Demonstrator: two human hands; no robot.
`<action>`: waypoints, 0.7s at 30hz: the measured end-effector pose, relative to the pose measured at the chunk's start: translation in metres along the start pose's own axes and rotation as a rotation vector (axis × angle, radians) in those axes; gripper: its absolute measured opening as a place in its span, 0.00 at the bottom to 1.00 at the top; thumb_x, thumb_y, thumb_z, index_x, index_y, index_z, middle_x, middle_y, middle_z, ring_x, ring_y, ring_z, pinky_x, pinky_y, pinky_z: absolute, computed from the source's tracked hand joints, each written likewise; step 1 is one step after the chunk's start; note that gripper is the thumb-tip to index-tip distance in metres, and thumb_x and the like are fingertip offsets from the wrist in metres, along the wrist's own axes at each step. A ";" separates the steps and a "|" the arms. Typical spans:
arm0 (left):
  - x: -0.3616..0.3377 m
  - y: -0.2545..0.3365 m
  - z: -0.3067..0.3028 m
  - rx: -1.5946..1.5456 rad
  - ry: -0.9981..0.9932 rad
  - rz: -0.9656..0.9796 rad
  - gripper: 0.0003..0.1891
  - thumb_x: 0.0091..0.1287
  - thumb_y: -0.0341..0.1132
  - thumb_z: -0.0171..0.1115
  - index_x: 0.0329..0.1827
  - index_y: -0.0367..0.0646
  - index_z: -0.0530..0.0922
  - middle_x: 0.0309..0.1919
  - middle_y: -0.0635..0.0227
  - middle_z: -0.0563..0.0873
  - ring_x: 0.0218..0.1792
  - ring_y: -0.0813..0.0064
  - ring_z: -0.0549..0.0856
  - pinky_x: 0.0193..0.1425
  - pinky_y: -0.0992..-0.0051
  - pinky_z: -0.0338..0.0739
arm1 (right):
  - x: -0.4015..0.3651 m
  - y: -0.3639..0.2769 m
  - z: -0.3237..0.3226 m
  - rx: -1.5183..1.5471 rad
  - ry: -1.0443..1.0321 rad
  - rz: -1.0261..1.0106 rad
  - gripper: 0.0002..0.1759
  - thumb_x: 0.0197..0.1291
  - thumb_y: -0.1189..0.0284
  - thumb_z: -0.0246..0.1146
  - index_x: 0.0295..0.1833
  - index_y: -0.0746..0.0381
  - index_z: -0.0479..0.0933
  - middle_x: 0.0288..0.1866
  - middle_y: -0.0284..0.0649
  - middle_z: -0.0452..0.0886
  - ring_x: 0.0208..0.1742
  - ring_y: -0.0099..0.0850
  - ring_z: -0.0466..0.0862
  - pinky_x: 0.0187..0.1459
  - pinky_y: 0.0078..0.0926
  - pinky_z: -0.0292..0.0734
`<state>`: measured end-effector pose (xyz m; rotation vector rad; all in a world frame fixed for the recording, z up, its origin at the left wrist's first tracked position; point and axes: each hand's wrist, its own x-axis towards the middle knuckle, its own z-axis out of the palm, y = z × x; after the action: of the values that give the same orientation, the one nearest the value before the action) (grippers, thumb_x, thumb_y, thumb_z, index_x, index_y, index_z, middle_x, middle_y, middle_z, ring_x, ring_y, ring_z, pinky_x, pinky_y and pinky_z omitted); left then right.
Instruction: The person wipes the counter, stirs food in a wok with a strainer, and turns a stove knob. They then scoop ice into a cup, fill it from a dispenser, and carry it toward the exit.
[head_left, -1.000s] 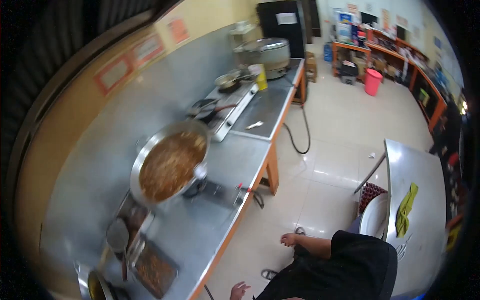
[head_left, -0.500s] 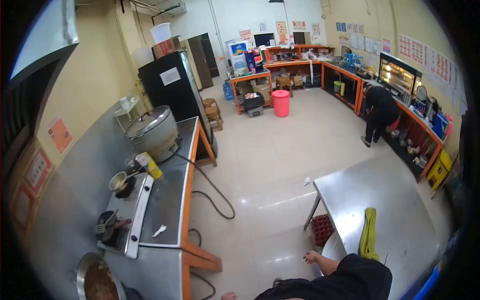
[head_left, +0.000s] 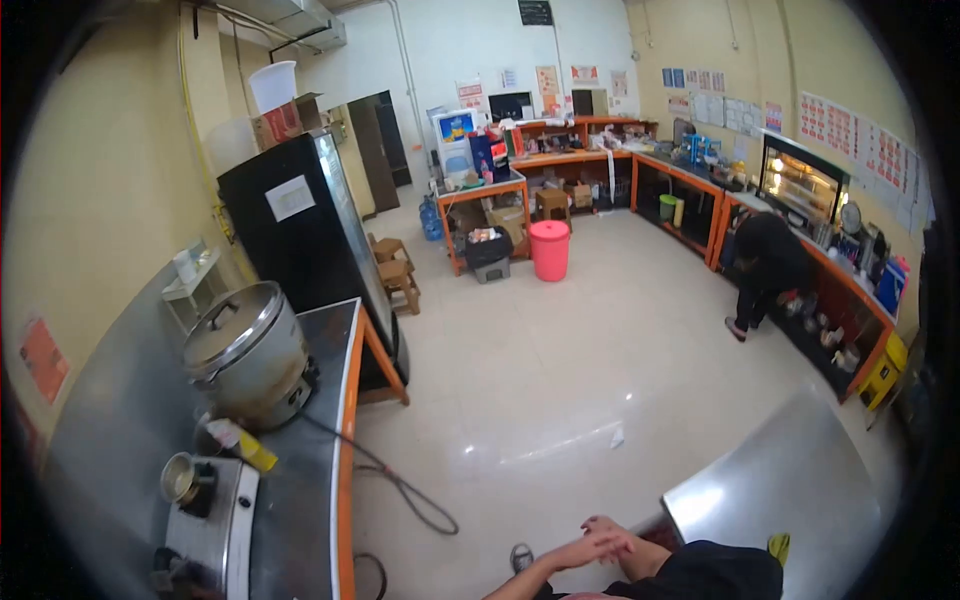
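Note:
My left hand point(head_left: 601, 546) reaches in from the bottom middle, its fingers extended and holding nothing. It overlaps my right hand point(head_left: 604, 524), which comes from the right with its fingers pointing left. The right hand's fingers look loosely apart, with no object visible in them, though part of that hand is hidden. Both hands are near the left corner of the steel table point(head_left: 790, 480). A yellow-green cloth point(head_left: 778, 547) lies on that table beside my dark sleeve.
A large pot point(head_left: 245, 350) and a gas stove point(head_left: 210, 525) stand on the left counter. A hose point(head_left: 425, 515) loops onto the floor. A pink bin point(head_left: 549, 252) stands ahead. On the right, another person point(head_left: 772, 262) bends at the orange-framed counter.
My two hands, apart before, have come together. My view has tilted up and shifted, so the steel table and cloth sit lower. The other person remains bent at the counter.

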<state>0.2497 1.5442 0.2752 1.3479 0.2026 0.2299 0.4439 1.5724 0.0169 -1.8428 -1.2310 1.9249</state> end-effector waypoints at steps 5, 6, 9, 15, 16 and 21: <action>0.095 0.041 -0.118 -0.526 -0.396 -0.135 0.21 0.74 0.48 0.46 0.54 0.40 0.75 0.47 0.67 0.78 0.49 0.75 0.78 0.58 0.76 0.71 | 0.043 -0.051 -0.099 0.146 0.141 0.145 0.15 0.63 0.65 0.54 0.50 0.61 0.74 0.39 0.43 0.80 0.35 0.31 0.81 0.35 0.32 0.78; 0.113 0.028 -0.152 -0.269 -0.314 -0.080 0.21 0.74 0.49 0.47 0.55 0.40 0.74 0.50 0.66 0.78 0.51 0.73 0.77 0.60 0.75 0.70 | 0.045 -0.066 -0.119 0.217 0.212 0.170 0.15 0.63 0.65 0.53 0.50 0.61 0.73 0.39 0.43 0.79 0.35 0.32 0.81 0.34 0.32 0.78; 0.138 0.000 -0.264 0.488 -0.168 -0.148 0.23 0.70 0.49 0.52 0.59 0.41 0.73 0.57 0.60 0.77 0.59 0.67 0.74 0.67 0.69 0.64 | 0.058 -0.100 -0.168 0.548 0.544 0.198 0.15 0.63 0.65 0.52 0.50 0.62 0.73 0.37 0.44 0.79 0.33 0.33 0.80 0.33 0.33 0.77; 0.006 -0.224 -0.531 0.597 0.572 -0.556 0.25 0.61 0.37 0.59 0.62 0.40 0.72 0.57 0.59 0.78 0.58 0.69 0.76 0.62 0.69 0.70 | 0.191 0.050 -0.262 0.340 0.531 0.279 0.05 0.56 0.75 0.58 0.38 0.64 0.74 0.24 0.42 0.75 0.19 0.33 0.74 0.17 0.33 0.70; -0.021 -0.213 -0.565 0.422 0.771 -0.794 0.24 0.61 0.37 0.59 0.61 0.40 0.72 0.57 0.59 0.78 0.58 0.69 0.76 0.62 0.69 0.70 | 0.205 0.049 -0.298 0.314 0.452 0.156 0.05 0.57 0.74 0.57 0.37 0.63 0.74 0.25 0.42 0.76 0.19 0.33 0.75 0.18 0.34 0.70; -0.039 -0.124 -0.682 -0.250 1.284 -1.006 0.22 0.62 0.37 0.58 0.59 0.40 0.73 0.55 0.59 0.79 0.56 0.69 0.77 0.59 0.70 0.72 | 0.330 -0.050 -0.405 -0.094 0.143 0.149 0.06 0.55 0.70 0.59 0.34 0.62 0.76 0.27 0.43 0.78 0.24 0.32 0.78 0.22 0.37 0.73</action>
<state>0.0302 2.1475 0.0111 0.5443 1.7962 0.2152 0.7236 1.9881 -0.1379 -2.1340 -1.1885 1.7973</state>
